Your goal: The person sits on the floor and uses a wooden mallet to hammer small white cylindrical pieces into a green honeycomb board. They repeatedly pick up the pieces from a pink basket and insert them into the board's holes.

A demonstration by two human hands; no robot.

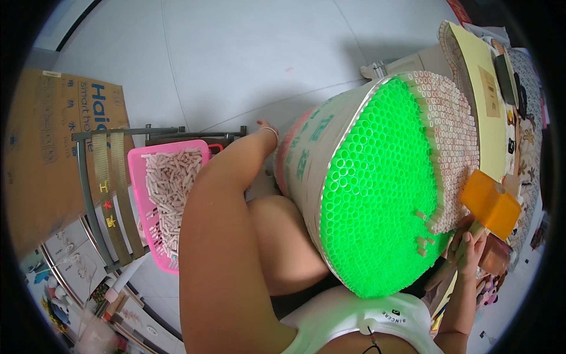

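Observation:
A big round bundle of bright green tubes [377,194] leans against my lap, wrapped in a whitish printed sack [318,153] with a thin rim. Pale pinkish short tubes [445,130] stand packed in its far right side, and several loose ones lie on the green near the right edge. My right hand [467,251] is closed round the handle of a mallet with an orange block head [490,203], held beside the bundle's right edge. My left hand [266,127], with a band at the wrist, reaches to the bundle's left side; most of its fingers are hidden.
At my left, a pink plastic basket [137,183] full of short pale tubes rests on a folding stool [88,194] with webbing straps. Behind it stands a large cardboard box [47,147]. A cluttered table with a yellow board [480,88] runs along the right.

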